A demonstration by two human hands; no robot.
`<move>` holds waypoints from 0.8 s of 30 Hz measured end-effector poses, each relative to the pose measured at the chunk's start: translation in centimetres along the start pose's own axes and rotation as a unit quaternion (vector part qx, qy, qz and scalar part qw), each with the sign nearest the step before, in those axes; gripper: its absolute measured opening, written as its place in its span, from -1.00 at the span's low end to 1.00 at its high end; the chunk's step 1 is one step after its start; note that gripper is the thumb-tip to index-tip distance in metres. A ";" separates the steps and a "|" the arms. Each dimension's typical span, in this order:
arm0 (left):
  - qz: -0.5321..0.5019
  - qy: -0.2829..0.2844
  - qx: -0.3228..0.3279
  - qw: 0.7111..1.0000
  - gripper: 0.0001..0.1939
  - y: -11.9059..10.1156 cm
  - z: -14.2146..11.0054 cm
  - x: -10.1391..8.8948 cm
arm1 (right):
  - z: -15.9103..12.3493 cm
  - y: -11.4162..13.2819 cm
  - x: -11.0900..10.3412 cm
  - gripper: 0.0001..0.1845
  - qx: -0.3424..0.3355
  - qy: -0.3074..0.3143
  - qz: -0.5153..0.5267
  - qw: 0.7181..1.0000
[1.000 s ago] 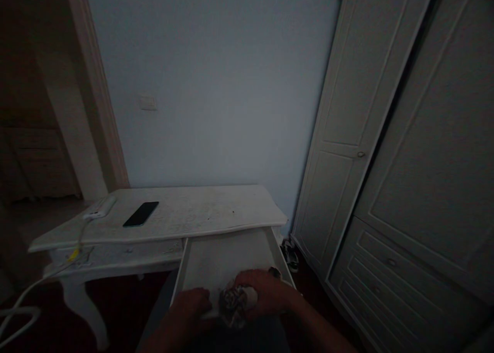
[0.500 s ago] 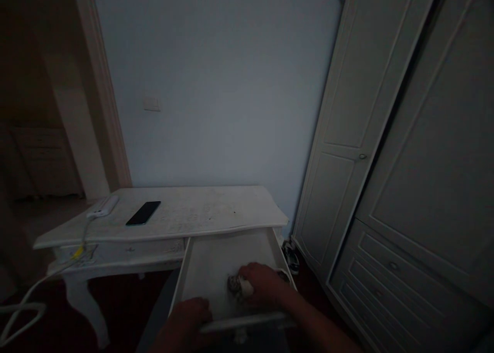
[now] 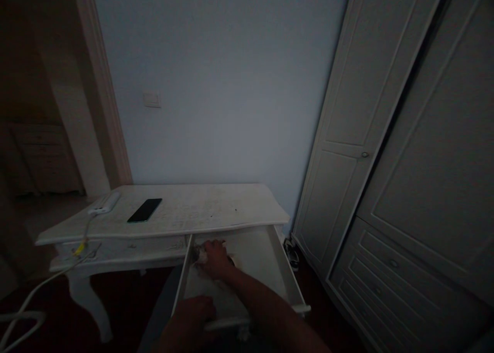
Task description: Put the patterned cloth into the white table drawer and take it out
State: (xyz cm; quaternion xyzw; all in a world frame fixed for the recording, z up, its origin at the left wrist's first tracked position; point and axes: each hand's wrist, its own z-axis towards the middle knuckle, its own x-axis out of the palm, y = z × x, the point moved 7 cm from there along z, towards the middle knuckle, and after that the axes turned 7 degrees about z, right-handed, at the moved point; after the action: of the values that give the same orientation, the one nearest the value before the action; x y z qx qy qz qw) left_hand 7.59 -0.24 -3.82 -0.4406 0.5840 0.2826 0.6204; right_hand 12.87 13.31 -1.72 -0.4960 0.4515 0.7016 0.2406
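Observation:
A white drawer (image 3: 254,250) is pulled out of the white desk. My left hand (image 3: 193,312) is closed over the left end of its front edge. My right hand (image 3: 214,259) reaches inside to the far left corner, fingers wrapped around a small crumpled bundle (image 3: 198,255), whitish with dark patches. Dim light and the hand itself hide what kind of thing it is. Part of a dark piece shows beside the right wrist; I cannot tell whether it belongs to the bundle.
On the desk top (image 3: 216,204) lie a black phone (image 3: 145,210) and a white power strip (image 3: 105,204), its cable (image 3: 46,281) hanging off the left side. A tall wardrobe (image 3: 347,137) stands to the right. Shoes (image 3: 291,254) sit on the floor beside the desk.
My right hand has moved from the drawer's front right to its far left corner, taking the crumpled bundle along. My left hand stays on the drawer front.

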 end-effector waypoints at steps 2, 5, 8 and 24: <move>0.001 -0.006 0.001 1.000 -0.76 -0.2 -0.1 -0.1 | 1.0 2.0 0.9 -0.29 -0.020 -0.007 -0.010 1.000; 0.003 -0.013 -0.009 1.000 -0.76 -0.3 -0.3 -0.2 | 1.2 2.7 1.0 -0.29 -0.067 -0.012 -0.035 0.997; 0.003 0.004 -0.024 1.000 -0.80 -0.4 -0.4 -0.3 | 1.2 0.2 -0.7 -0.52 -0.074 -0.028 -0.069 0.994; -0.048 0.022 -0.055 0.997 -0.82 -0.6 -0.8 -1.2 | -4.1 -13.5 -9.2 -0.58 0.056 -0.047 -0.209 0.975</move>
State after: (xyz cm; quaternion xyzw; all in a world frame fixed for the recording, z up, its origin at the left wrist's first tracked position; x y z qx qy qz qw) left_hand 7.52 -1.02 -2.49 -0.5074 0.5594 0.2748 0.5951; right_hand 29.10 17.17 0.94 -0.5316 0.3646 0.6317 0.4305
